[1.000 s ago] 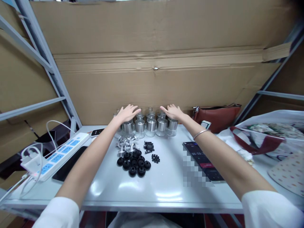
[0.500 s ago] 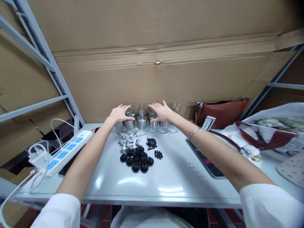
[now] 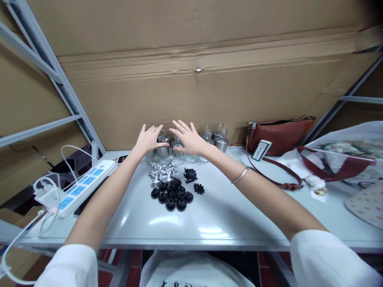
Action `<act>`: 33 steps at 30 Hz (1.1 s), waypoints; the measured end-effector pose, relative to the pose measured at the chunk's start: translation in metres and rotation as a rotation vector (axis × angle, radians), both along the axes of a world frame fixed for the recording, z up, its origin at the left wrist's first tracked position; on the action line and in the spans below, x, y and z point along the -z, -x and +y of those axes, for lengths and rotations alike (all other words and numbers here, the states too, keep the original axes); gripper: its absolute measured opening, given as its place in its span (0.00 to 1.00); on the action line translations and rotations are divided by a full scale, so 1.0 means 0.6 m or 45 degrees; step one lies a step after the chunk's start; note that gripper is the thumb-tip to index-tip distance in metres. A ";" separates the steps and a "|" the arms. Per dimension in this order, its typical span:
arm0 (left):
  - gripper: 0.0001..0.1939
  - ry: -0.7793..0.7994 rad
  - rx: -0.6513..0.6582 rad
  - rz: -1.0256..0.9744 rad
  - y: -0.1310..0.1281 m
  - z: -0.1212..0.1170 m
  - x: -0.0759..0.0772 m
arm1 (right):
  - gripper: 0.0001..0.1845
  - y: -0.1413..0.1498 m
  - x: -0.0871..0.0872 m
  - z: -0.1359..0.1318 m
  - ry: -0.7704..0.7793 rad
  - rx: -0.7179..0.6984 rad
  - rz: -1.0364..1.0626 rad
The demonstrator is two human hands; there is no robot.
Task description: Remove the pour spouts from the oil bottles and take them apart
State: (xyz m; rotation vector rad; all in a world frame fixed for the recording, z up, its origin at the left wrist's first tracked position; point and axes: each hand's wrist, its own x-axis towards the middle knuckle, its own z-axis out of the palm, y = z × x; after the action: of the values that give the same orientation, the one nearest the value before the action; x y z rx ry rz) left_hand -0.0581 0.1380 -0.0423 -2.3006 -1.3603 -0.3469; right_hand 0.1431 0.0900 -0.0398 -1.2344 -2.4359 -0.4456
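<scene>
My left hand (image 3: 149,139) is open, fingers spread and thumb pointing right, at the left end of a group of glass bottles (image 3: 220,144) with silver metal bands. My right hand (image 3: 189,140) hovers over the middle of the group, palm down and fingers apart. Both hands cover part of the bottles; whether they touch the glass, I cannot tell. In front of the bottles lie a pile of silver-white fittings (image 3: 163,173), several black screw-like pieces (image 3: 190,175), a cluster of tiny black parts (image 3: 199,188) and many round black caps (image 3: 171,194).
A white power strip (image 3: 86,185) with plugged cables lies on the left of the table (image 3: 134,223), beside a small dark device (image 3: 121,159). On the right are a brown leather bag (image 3: 278,135) with a tag (image 3: 261,150) and a plastic bag (image 3: 353,143). Cardboard (image 3: 191,87) stands behind.
My right hand has moved left across the bottles, uncovering those at the right end. My left hand stays nearly in place. The dark tablet-like device beside my right forearm no longer shows.
</scene>
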 end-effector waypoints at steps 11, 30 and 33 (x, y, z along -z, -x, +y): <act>0.15 -0.375 0.141 -0.275 0.032 -0.142 0.041 | 0.14 -0.029 0.037 -0.122 -0.195 -0.242 0.339; 0.15 0.306 0.200 -0.045 0.060 -0.152 0.105 | 0.14 -0.057 0.095 -0.142 -0.287 -0.324 0.667; 0.15 0.312 0.153 -0.023 0.058 -0.153 0.103 | 0.19 -0.055 0.095 -0.149 -0.268 -0.332 0.694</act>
State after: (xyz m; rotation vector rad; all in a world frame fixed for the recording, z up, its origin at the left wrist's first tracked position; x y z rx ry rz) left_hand -0.0928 0.0460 -0.1043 -2.5928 -1.3408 -0.2504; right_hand 0.1760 0.0004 -0.0970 -0.8034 -1.9833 -0.2410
